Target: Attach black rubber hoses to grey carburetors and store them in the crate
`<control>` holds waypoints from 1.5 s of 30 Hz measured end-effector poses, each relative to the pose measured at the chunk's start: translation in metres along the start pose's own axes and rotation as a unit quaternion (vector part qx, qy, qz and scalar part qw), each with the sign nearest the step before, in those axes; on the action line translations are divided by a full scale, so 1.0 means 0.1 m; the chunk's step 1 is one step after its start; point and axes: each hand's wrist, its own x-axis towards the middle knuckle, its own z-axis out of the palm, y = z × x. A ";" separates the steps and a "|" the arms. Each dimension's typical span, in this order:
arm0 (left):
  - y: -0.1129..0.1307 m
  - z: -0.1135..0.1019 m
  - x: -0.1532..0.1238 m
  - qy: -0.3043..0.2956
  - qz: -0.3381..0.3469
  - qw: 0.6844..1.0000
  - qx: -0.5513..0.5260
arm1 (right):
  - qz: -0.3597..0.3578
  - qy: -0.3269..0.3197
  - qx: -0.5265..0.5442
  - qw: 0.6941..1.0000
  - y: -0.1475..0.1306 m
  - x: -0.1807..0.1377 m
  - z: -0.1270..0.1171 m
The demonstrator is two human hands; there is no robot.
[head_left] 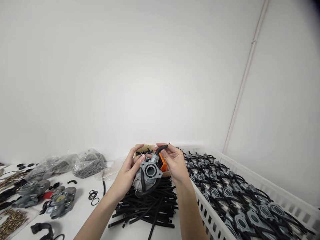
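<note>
A grey metal carburetor (150, 170) is held up in front of me, its round bore facing my way. My left hand (128, 173) grips its left side, thumb near the top of the body. With thumb and fingers, my right hand (173, 160) pinches the short black rubber elbow hose (162, 149) that sticks out of the carburetor's top. Another black hose (152, 188) loops under the body. Beneath lies a pile of cut black rubber hoses (150, 208). Behind the hands, a yellowish box (145, 146) with small black parts and an orange object (163, 162) are partly hidden.
On the right stands a white plastic crate (212, 216) filled with carburetors (227, 192). To the left lie loose carburetors (62, 199), black rubber rings (94, 196), small brass-coloured parts (13, 220) and clear plastic bags (88, 163). A white wall (150, 66) rises behind the table.
</note>
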 end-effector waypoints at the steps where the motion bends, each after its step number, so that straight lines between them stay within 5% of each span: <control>1: -0.01 0.00 0.00 -0.003 0.001 1.000 0.000 | -0.005 0.008 0.003 1.000 0.02 0.01 0.00; 7: -0.02 0.00 0.01 -0.010 0.004 1.000 0.003 | -0.036 0.050 -0.016 0.998 0.05 0.01 0.04; 22: 0.00 0.00 0.00 0.002 0.003 1.000 -0.009 | -0.017 0.028 -0.006 0.999 0.03 0.00 0.05; 28: -0.02 -0.02 0.01 0.132 0.064 0.989 -0.005 | -0.019 0.016 -0.052 0.998 0.03 0.01 0.03; 35: 0.03 -0.05 -0.01 0.328 0.173 0.927 0.059 | -0.001 -0.090 -0.167 0.982 0.05 -0.17 0.28; 40: 0.01 -0.05 -0.02 0.346 0.250 0.899 0.100 | -0.027 -0.057 -0.220 0.973 0.13 -0.29 0.55; 45: 0.04 0.01 -0.05 0.326 0.233 0.908 0.125 | -0.037 -0.017 -0.212 0.976 0.13 -0.29 0.57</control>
